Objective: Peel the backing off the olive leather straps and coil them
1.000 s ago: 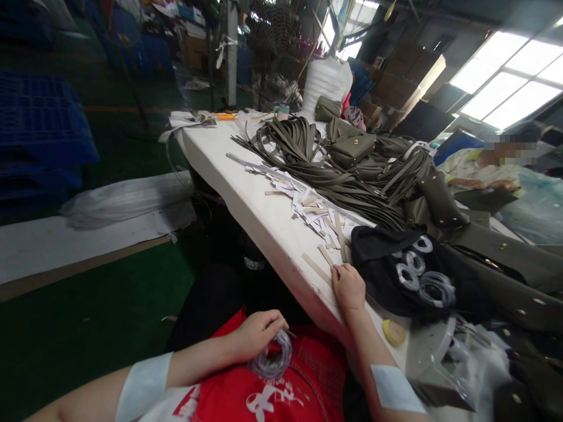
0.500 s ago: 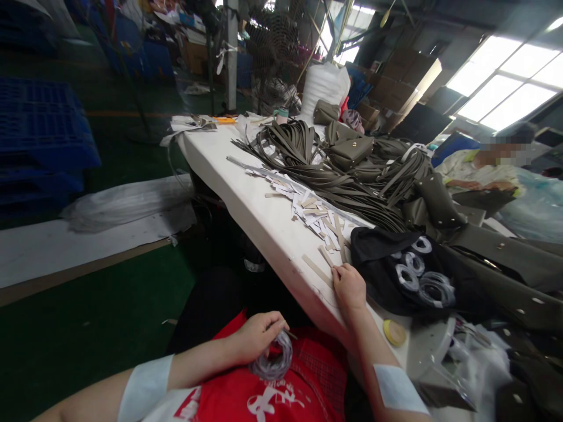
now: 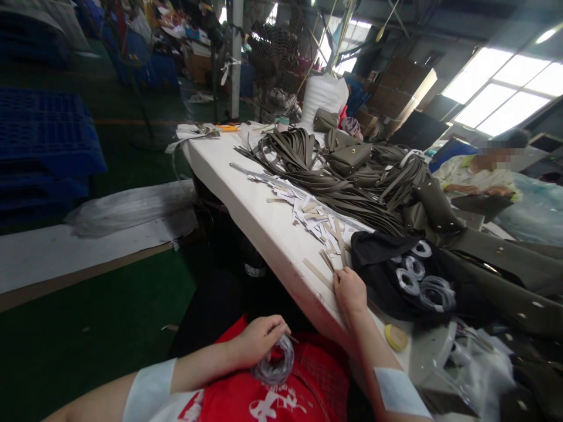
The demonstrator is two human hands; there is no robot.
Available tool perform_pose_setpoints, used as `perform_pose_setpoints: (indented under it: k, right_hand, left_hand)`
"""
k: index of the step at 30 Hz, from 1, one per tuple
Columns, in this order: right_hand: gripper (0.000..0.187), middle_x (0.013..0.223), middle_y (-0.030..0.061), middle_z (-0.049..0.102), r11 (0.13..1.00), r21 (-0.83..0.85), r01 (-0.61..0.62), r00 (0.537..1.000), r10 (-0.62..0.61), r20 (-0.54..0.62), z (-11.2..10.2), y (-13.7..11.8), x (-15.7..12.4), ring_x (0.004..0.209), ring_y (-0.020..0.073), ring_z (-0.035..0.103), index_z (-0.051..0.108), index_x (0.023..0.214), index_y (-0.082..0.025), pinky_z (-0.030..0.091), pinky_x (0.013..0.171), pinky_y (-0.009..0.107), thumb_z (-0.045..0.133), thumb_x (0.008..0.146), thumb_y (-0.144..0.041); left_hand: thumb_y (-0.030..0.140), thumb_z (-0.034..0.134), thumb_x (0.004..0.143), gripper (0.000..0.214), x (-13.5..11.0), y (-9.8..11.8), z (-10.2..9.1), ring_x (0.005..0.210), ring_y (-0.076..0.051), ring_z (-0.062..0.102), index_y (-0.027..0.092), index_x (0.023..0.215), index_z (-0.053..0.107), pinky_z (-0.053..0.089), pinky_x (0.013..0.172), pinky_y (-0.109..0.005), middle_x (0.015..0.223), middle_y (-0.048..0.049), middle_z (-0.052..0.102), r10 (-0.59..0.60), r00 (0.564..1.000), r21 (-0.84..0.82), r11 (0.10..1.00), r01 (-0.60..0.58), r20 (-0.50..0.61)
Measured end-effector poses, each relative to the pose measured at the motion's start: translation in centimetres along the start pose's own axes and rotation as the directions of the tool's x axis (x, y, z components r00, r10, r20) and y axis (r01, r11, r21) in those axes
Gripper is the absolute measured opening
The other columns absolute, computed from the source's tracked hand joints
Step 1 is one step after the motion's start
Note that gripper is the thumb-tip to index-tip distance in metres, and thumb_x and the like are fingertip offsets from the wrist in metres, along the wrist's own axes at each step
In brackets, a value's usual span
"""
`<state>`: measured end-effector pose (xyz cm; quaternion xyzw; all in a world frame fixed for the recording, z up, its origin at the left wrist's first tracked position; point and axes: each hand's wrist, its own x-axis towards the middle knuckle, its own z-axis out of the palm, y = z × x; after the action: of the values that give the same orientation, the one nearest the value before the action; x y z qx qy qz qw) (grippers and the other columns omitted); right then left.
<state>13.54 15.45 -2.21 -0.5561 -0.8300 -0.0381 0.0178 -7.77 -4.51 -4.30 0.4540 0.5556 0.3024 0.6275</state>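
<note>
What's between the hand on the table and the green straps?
Head view: scattered pale paper strips on the white table lie between the right hand and the straps.

Matt olive leather-like straps [image 3: 308, 158] lie on a smooth white table [image 3: 246, 193] beside paper strips [image 3: 316, 217]

The tape roll [image 3: 275, 362] is partly hidden under the left hand [image 3: 257, 340]; the clutter [image 3: 479, 357] lower right is blurred.
</note>
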Motion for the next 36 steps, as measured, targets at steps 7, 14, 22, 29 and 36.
perform_pose_setpoints:
  k: [7,14,22,29,36]
  right_hand:
    - [0.020,0.086,0.0127,0.068,0.989,0.043,-0.145,0.989,0.145,0.003,0.1,-0.2,1.3,0.080,0.0228,0.064,0.070,0.089,-0.014,0.039,0.068,0.029,0.051,0.085,-0.019]
    - [0.030,0.102,0.0146,0.069,0.956,0.134,-0.261,0.959,0.272,-0.075,-0.9,0.2,0.7,0.085,0.0224,0.065,0.063,0.110,-0.011,0.040,0.069,0.029,0.038,0.094,-0.020]
    - [0.030,0.065,0.0007,0.064,0.780,0.625,0.008,0.953,-0.195,0.232,-8.3,-3.6,-6.8,0.061,0.0171,0.057,0.063,0.076,-0.021,0.038,0.056,0.025,0.051,0.090,-0.046]
    - [0.021,0.061,0.0006,0.066,0.859,0.440,0.263,0.741,-0.472,0.477,-11.9,-7.5,-11.5,0.053,0.0144,0.056,0.064,0.069,-0.021,0.024,0.051,0.028,0.054,0.085,-0.030]
    - [0.020,0.068,0.0053,0.071,0.881,0.235,0.411,0.795,-0.472,0.381,-9.0,-10.8,-11.8,0.057,0.0188,0.064,0.066,0.078,-0.020,0.020,0.052,0.031,0.050,0.088,-0.026]
  left_hand:
    - [0.059,0.042,0.088,0.048,-0.3,0.3,0.0,0.049,-0.011,0.051,0.016,0.096,0.061,0.036,0.046,-0.022,0.071,0.0006,0.058,0.024,1.000,0.003,1.000,-0.024,-0.013]
    - [0.058,0.039,0.090,0.048,-0.6,0.1,-0.4,0.049,-0.012,0.054,0.016,0.099,0.061,0.040,0.048,-0.023,0.073,-0.0007,0.062,0.053,0.999,0.032,0.998,-0.052,-0.009]
    - [0.052,0.037,0.094,0.046,-0.5,0.0,-0.3,0.053,-0.013,0.057,0.015,0.104,0.062,0.044,0.054,-0.024,0.078,-0.0026,0.066,0.028,1.000,0.015,0.999,-0.028,0.014]
    - [0.047,0.038,0.094,0.042,-0.4,0.0,0.0,0.052,-0.012,0.058,0.015,0.103,0.062,0.044,0.050,-0.023,0.086,-0.0048,0.068,0.019,1.000,-0.007,1.000,-0.019,0.013]
    - [0.043,0.037,0.094,0.038,-0.9,0.7,0.0,0.054,-0.013,0.059,0.015,0.100,0.062,0.044,0.050,-0.023,0.082,-0.0037,0.067,0.032,0.999,0.021,0.999,-0.033,0.012]
